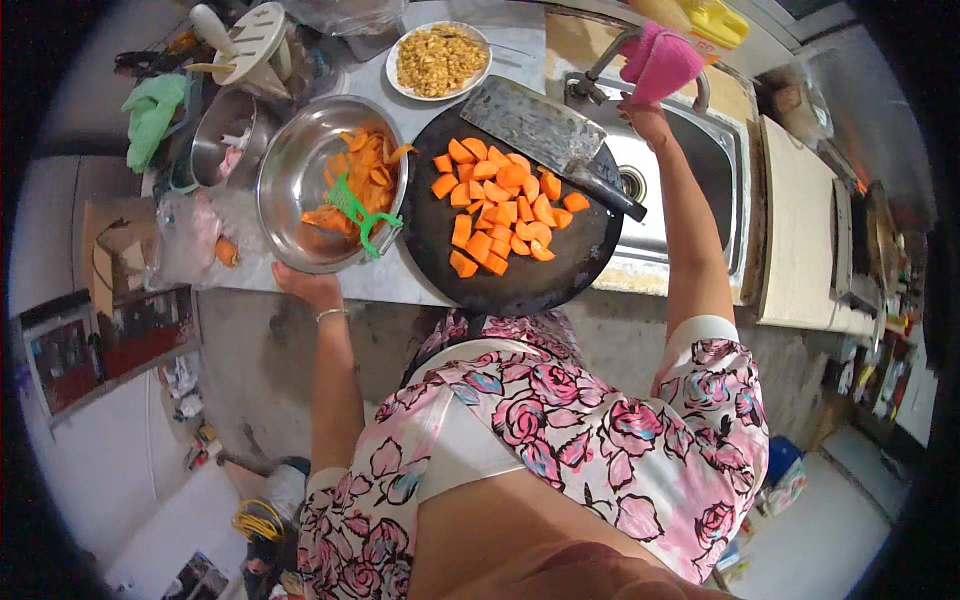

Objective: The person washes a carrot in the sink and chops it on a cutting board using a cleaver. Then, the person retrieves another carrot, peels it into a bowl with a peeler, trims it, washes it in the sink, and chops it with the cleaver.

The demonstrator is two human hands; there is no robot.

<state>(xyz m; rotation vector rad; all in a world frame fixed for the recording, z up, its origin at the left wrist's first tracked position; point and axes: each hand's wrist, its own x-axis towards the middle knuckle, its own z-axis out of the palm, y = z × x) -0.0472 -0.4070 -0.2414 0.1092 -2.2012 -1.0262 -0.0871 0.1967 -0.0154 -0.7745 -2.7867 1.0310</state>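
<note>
My left hand [307, 287] is at the near rim of a steel bowl [289, 187], partly beneath it; its fingers are mostly hidden. Carrot peelings [367, 169] and a green peeler [351, 206] lie in the bowl. To its right, cut carrot pieces [502, 214] are heaped on a round dark chopping board [450, 289]. A cleaver [532, 124] rests across the board's far right part, its handle towards the sink. My right hand [643, 120] is at the faucet [600, 64], just below a pink cloth [660, 64] hung over it; whether it grips anything is unclear.
The steel sink [690, 172] is right of the board. A plate of chopped yellowish food [441, 60] stands behind the board. On the left are another steel bowl [206, 142], a carrot piece [226, 253] beside a plastic bag [180, 232], and a utensil holder [255, 45].
</note>
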